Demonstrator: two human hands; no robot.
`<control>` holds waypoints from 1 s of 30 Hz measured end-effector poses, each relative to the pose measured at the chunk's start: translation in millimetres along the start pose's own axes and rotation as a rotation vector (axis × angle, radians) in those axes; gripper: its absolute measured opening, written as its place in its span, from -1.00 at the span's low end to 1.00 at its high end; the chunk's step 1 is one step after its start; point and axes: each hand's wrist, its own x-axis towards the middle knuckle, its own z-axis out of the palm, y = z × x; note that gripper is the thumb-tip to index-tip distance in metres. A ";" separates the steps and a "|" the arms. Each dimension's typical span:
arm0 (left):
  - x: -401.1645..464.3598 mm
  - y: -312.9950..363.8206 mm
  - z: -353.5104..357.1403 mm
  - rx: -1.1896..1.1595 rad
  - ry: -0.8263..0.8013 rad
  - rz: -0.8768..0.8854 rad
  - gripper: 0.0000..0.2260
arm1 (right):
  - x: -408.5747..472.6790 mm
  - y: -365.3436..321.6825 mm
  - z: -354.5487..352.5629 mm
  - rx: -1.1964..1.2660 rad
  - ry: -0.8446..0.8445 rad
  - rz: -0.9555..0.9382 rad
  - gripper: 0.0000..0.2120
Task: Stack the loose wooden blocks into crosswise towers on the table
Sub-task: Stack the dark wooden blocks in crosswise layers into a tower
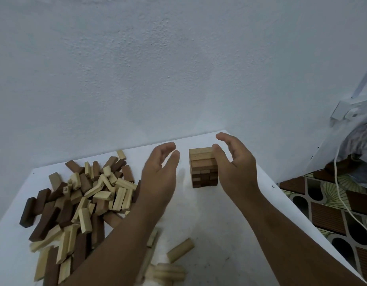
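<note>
A white table (230, 223) against a pale wall (158, 69) bears a block tower (203, 168) between loosely spread, empty hands.

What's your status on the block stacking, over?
Both hands empty: left hand open beside the tower, right hand open, thumb at its top edge. Tower short, upright. Loose pile waiting at left. Nothing in the way.
</note>
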 end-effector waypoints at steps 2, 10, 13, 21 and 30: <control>-5.0 5.2 -16.1 0.009 0.058 0.048 -0.86 | -5.8 -9.9 4.5 -0.020 0.031 -0.099 -0.79; -51.5 9.1 -95.1 0.200 0.148 0.161 -0.87 | -65.4 -42.2 45.3 -0.040 -0.213 -0.191 -0.86; -69.4 -2.2 -124.6 0.308 0.138 0.165 -0.85 | -91.8 -43.3 58.6 -0.083 -0.342 -0.187 -0.85; -107.7 -36.1 -189.6 0.595 0.122 0.162 -0.75 | -142.9 -53.0 92.4 -0.470 -0.661 -0.176 -0.78; -121.2 -53.0 -214.9 0.800 0.098 0.160 -0.82 | -141.9 -64.6 112.9 -0.674 -0.703 -0.059 -0.80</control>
